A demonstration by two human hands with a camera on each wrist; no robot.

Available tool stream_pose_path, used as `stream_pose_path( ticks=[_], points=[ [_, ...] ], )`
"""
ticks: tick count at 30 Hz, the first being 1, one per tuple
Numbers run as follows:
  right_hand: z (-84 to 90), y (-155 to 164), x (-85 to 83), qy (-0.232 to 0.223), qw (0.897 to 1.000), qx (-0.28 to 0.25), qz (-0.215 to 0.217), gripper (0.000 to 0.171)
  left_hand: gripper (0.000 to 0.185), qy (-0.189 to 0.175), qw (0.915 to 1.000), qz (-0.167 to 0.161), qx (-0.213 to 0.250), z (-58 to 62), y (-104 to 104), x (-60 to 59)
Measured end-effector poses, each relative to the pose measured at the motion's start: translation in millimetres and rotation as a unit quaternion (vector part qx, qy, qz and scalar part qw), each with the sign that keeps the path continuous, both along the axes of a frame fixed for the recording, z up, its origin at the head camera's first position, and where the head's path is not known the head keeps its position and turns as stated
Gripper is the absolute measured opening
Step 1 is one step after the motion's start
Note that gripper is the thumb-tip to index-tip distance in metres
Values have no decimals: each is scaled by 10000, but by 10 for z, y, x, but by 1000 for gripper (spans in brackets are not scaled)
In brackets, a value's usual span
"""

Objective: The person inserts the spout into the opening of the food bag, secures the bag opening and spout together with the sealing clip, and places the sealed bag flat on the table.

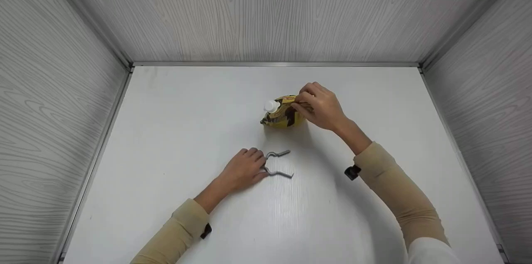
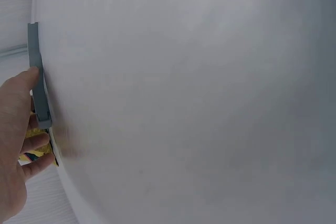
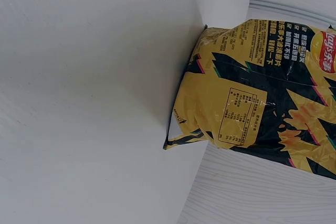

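A yellow and black bag of chips point(image 1: 286, 115) stands upright on the white table; its printed side fills the right of the right wrist view. At the left of its top is a round white cap point(image 1: 272, 106). My right hand point(image 1: 322, 106) pinches the bag's top edge between thumb and fingers. Nearer to me, my left hand point(image 1: 245, 170) holds a grey clip point(image 1: 282, 174) with two bent arms spread apart, pointing right. In the left wrist view, the thumb lies against the grey clip point(image 2: 39, 77); its far side is hidden by the hand.
The white table point(image 1: 174, 131) is bounded by a wood-grain back panel point(image 1: 274, 14) and side panels point(image 1: 54, 110) at left and right. Metal strips run along its edges. Small black devices hang at both sleeve cuffs.
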State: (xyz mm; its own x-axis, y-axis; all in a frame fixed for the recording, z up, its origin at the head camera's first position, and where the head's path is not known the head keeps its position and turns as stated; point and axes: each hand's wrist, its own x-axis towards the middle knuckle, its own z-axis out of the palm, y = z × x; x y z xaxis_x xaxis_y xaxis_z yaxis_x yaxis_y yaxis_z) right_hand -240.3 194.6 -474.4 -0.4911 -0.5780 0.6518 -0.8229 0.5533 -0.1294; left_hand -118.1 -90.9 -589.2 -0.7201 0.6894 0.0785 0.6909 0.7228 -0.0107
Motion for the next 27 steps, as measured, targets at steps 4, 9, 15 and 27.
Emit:
stream_pose_path(
  ticks=[4,9,15,27],
  points=[
    [4,-2,3,-70,10000,6,-15,16,47,29,10000,-21,40,-1,-5,-3],
    [6,-7,5,-52,10000,-42,12,16,46,61,9999,-31,78,-11,-7,-4],
    [-4,-4,-3,-22,10000,-79,50,15,45,127,9998,-74,108,-5,-1,4],
    [-8,-10,-5,30,9999,-92,47,13,40,92,9992,-115,365,-8,-12,10]
  ],
)
